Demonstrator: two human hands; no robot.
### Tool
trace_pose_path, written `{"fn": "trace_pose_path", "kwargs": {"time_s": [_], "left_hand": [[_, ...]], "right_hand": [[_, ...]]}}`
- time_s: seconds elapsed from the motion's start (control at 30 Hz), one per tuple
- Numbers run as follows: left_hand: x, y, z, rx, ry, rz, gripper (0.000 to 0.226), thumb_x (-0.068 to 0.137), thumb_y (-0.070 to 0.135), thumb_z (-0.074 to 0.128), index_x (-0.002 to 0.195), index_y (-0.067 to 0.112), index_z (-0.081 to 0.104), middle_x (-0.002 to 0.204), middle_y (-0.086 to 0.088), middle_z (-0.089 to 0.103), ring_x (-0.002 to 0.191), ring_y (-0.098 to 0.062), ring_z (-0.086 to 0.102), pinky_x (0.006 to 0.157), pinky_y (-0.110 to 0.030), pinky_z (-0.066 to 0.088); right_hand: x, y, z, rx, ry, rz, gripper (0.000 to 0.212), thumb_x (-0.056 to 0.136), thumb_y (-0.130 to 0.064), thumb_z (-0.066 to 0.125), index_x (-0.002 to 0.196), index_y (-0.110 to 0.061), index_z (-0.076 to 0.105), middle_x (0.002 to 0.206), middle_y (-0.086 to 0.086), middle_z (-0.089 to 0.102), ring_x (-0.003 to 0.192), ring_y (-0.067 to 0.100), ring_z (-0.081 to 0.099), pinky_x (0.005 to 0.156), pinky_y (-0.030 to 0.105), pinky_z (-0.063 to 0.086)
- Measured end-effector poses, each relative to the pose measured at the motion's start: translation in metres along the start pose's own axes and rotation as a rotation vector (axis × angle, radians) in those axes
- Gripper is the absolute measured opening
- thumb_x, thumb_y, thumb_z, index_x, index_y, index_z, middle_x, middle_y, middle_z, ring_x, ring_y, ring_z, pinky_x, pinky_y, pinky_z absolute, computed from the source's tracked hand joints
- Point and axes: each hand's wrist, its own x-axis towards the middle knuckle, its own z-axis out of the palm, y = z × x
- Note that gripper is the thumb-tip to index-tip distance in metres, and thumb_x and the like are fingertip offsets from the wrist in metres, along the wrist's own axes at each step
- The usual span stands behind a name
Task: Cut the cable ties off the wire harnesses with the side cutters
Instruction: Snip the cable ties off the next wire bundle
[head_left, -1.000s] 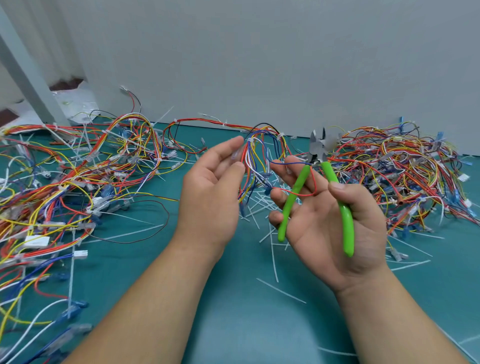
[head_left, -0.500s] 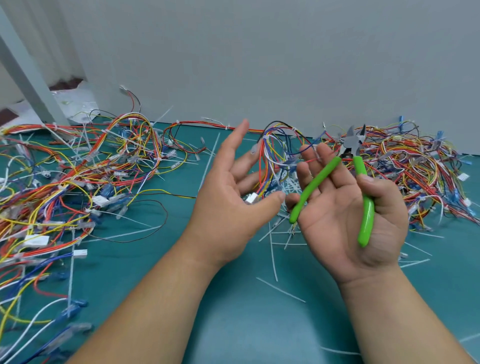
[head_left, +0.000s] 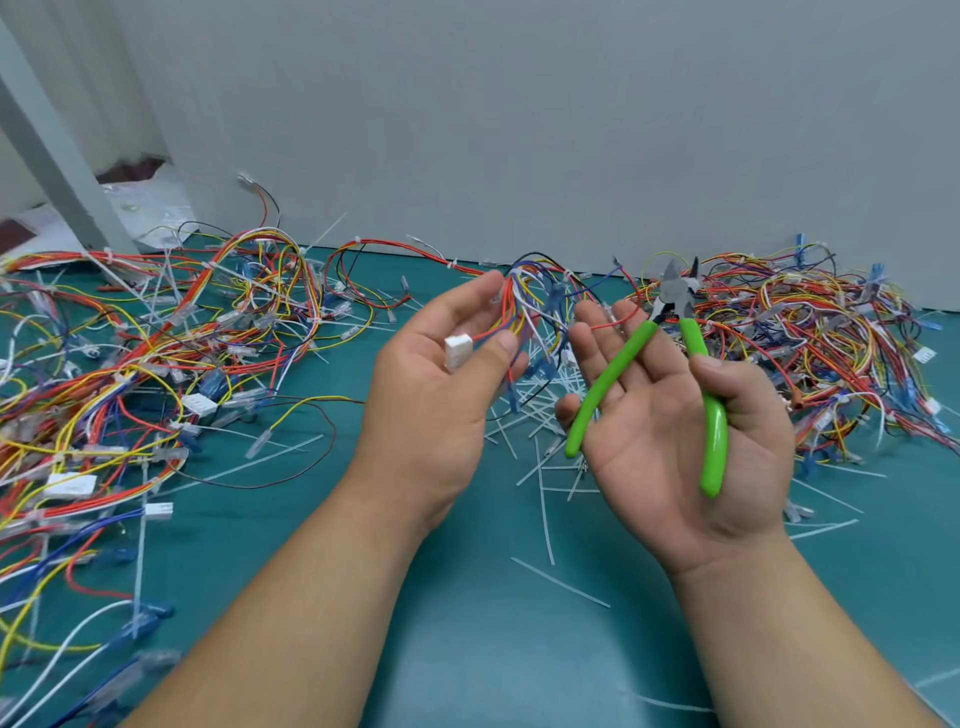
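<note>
My left hand (head_left: 436, 384) holds a wire harness (head_left: 524, 306) of red, yellow, blue and white wires above the table. Its white connector (head_left: 458, 351) lies in my palm and my thumb presses on the wires. My right hand (head_left: 670, 415), palm up, carries the green-handled side cutters (head_left: 675, 358). My thumb curls over the right handle and my fingers lie under the left one. The jaws are spread and point up and away. A red wire of the harness runs across my right fingertips.
A big tangle of harnesses (head_left: 145, 353) covers the left of the teal table (head_left: 493, 649). Another heap (head_left: 810, 338) lies at the right against the grey wall. Cut white cable ties (head_left: 540, 452) are scattered between my hands. A grey post (head_left: 47, 150) stands at far left.
My left hand turned and now has the white connector in its palm, with the thumb closed over the wires. My right hand shifted slightly, keeping the cutters with jaws spread.
</note>
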Motion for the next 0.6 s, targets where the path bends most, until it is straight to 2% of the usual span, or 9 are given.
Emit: {"fn": "trace_pose_path", "kwargs": {"time_s": [0.07,0.13,0.17,0.27,0.4,0.5,0.6], "left_hand": [[0.0018,0.0005,-0.0029,-0.003,0.054,-0.006,0.036,0.081,0.008,0.069,0.115,0.023,0.069,0.109,0.005,0.075,0.111,-0.018,0.068,0.086,-0.033,0.056],[0.0026,0.0027,-0.0039,0.042,0.071,0.02,0.04,0.077,0.007,0.075,0.114,0.023,0.069,0.107,0.007,0.075,0.113,-0.018,0.067,0.093,-0.038,0.055],[0.0025,0.0039,-0.0037,0.061,0.068,0.033,0.042,0.076,0.005,0.077,0.114,0.022,0.069,0.105,0.008,0.076,0.11,-0.014,0.068,0.093,-0.036,0.056],[0.0011,0.0054,-0.0036,0.106,0.062,0.066,0.041,0.08,-0.007,0.078,0.111,0.018,0.069,0.099,0.009,0.077,0.097,-0.002,0.071,0.081,-0.018,0.055],[0.0,0.0047,-0.0023,0.136,0.103,0.061,0.036,0.081,-0.008,0.077,0.108,0.016,0.071,0.102,-0.001,0.078,0.097,-0.012,0.074,0.08,-0.02,0.056],[-0.0001,0.0056,-0.0008,0.106,0.117,0.001,0.033,0.083,-0.004,0.077,0.106,0.018,0.071,0.1,-0.005,0.079,0.094,-0.015,0.075,0.073,-0.02,0.056],[0.0002,0.0048,-0.0017,0.089,0.134,-0.053,0.031,0.088,-0.003,0.071,0.106,0.022,0.072,0.099,-0.005,0.079,0.094,-0.019,0.076,0.068,-0.021,0.056]], "right_hand": [[-0.0005,0.0005,0.0011,-0.01,-0.021,0.012,0.064,0.079,-0.032,0.054,0.141,-0.013,0.048,0.154,0.013,0.051,0.132,0.025,0.058,0.089,0.043,0.045],[-0.001,0.0008,0.0025,-0.016,-0.047,0.02,0.071,0.076,-0.033,0.059,0.143,-0.013,0.047,0.153,0.014,0.052,0.136,0.026,0.055,0.092,0.044,0.045],[-0.0017,0.0008,0.0034,-0.027,-0.06,0.02,0.073,0.076,-0.033,0.061,0.144,-0.013,0.046,0.153,0.014,0.051,0.139,0.026,0.053,0.093,0.045,0.044],[-0.0036,0.0018,0.005,-0.045,-0.1,0.026,0.08,0.076,-0.032,0.065,0.15,-0.011,0.042,0.151,0.015,0.053,0.139,0.026,0.052,0.094,0.044,0.044],[-0.0043,0.0015,0.004,-0.029,-0.116,0.014,0.079,0.078,-0.032,0.056,0.152,-0.01,0.04,0.148,0.015,0.056,0.136,0.027,0.054,0.096,0.044,0.045],[-0.0045,-0.0001,0.0045,-0.016,-0.118,-0.003,0.074,0.079,-0.032,0.052,0.149,-0.011,0.044,0.145,0.013,0.058,0.134,0.027,0.055,0.096,0.043,0.046],[-0.0051,-0.0007,0.0067,-0.019,-0.13,-0.01,0.074,0.08,-0.031,0.057,0.149,-0.01,0.043,0.146,0.014,0.057,0.135,0.028,0.055,0.096,0.043,0.045]]}}
